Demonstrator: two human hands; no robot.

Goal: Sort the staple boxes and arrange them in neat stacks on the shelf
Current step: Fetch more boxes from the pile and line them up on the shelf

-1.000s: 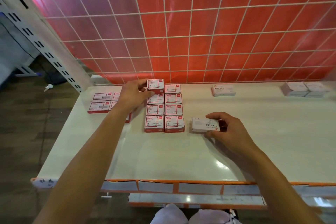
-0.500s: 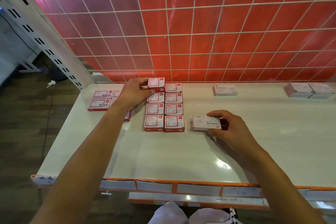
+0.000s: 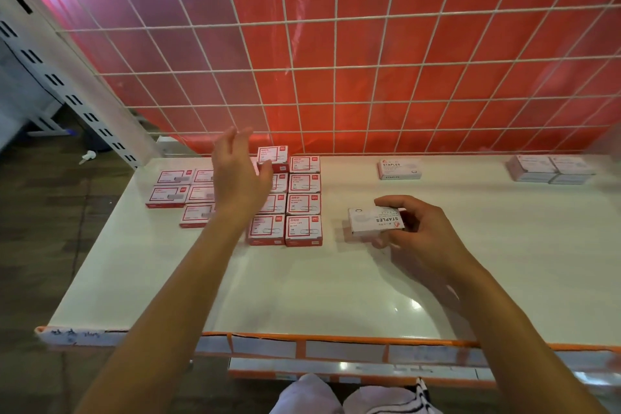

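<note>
Red-and-white staple boxes (image 3: 303, 205) lie in two neat columns on the white shelf (image 3: 302, 292). The far-left box of that block (image 3: 273, 155) stands higher than the others. My left hand (image 3: 237, 175) hovers just left of it with fingers spread, holding nothing. More red boxes (image 3: 171, 193) lie loose further left, partly hidden by my left arm. My right hand (image 3: 418, 230) grips a white box marked STAPLES (image 3: 371, 223), slightly raised off the shelf to the right of the red block.
Another white STAPLES box (image 3: 400, 169) sits at the back centre. A group of pale boxes (image 3: 549, 169) lies at the far right. A white wire grid (image 3: 336, 67) over a red backing closes the rear. The shelf's orange front edge (image 3: 336, 338) runs below.
My left hand has let go of the top far red box and lifted away with fingers spread. My right hand has raised the white box a little.
</note>
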